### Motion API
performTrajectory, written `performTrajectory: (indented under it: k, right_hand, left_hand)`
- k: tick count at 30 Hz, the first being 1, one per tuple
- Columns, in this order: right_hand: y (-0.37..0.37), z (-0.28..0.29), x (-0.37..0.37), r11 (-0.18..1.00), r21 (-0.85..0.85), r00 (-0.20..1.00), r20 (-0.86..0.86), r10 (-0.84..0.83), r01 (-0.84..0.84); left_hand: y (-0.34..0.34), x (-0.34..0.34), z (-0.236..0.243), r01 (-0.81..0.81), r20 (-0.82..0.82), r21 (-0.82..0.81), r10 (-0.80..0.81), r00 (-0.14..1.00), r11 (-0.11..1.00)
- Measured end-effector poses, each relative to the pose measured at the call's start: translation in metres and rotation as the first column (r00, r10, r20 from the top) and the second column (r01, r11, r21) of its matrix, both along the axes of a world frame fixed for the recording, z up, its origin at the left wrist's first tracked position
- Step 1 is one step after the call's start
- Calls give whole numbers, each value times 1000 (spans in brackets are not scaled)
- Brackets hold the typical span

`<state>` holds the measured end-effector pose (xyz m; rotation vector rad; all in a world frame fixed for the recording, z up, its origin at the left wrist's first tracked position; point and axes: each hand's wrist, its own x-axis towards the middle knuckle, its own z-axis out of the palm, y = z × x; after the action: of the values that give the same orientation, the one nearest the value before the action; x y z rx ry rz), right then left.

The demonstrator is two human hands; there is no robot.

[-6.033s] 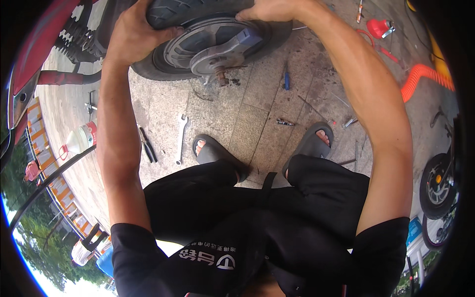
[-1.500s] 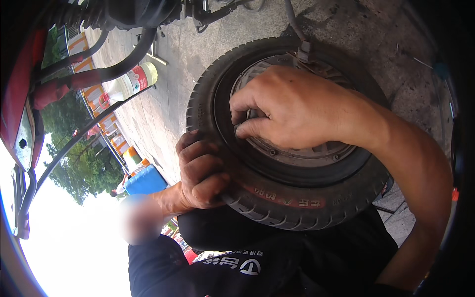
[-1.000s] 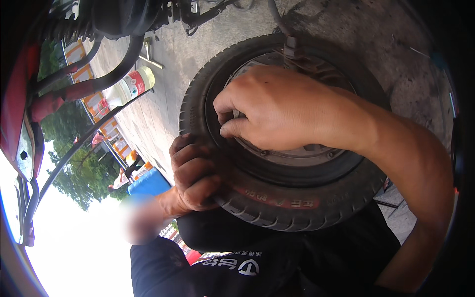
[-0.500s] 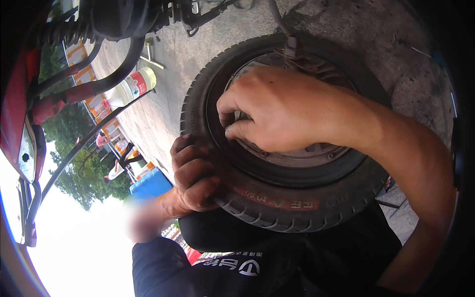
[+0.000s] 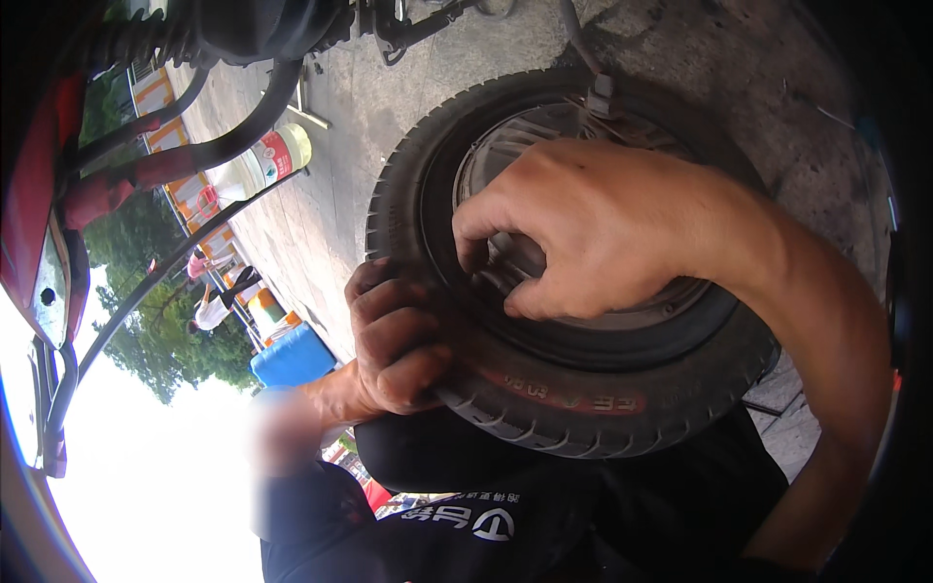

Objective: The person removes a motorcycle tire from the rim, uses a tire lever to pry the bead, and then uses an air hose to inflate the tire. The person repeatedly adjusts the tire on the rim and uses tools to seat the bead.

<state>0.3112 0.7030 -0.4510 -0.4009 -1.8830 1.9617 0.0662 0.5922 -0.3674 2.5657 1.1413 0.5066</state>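
A wheel with a black tyre (image 5: 603,408) and metal hub (image 5: 505,141) rests tilted against my black-clad legs. A cable (image 5: 583,44) runs to a bracket (image 5: 599,92) at the hub. My left hand (image 5: 394,340) has its fingers wrapped over the tyre's left edge. My right hand (image 5: 593,233) is arched over the left part of the rim, thumb and index fingertips apart at a small dark part there. Its other fingers are mostly hidden.
A red scooter (image 5: 34,204) with black tubes stands at left and top. Beyond are a pale bottle (image 5: 272,155), a metal stand (image 5: 311,117), orange-white barriers (image 5: 155,97), a blue box (image 5: 292,355) and two distant people (image 5: 212,311). Paved ground (image 5: 437,68) lies around.
Six seconds ago both hands held the wheel upright over the ground; now it lies tilted at my legs. Within the last half second my right thumb has moved down and away from the index finger.
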Motion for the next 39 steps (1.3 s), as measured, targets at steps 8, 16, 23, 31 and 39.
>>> performTrajectory:
  k: [8, 16, 23, 31, 39]
  right_hand:
    - [-10, -2, 0, 993, 114, 999, -5, -31, 32]
    - [-18, -7, -6, 980, 98, 984, -59, -166, 171]
    - [-20, -8, -11, 962, 135, 971, -53, -233, 238]
    - [-14, -2, -12, 979, 96, 982, 38, -184, 180]
    - [-10, 2, -17, 986, 125, 979, 156, -133, 114]
  left_hand:
    - [6, 2, -1, 72, -24, 25, -72, 997, 997]
    - [6, -4, 0, 141, 17, -20, -141, 990, 990]
    - [7, -3, 3, 135, 7, -33, -134, 991, 990]
    - [9, -3, 2, 128, 25, -50, -127, 992, 991]
    - [10, -5, 5, 129, 18, -61, -128, 992, 990]
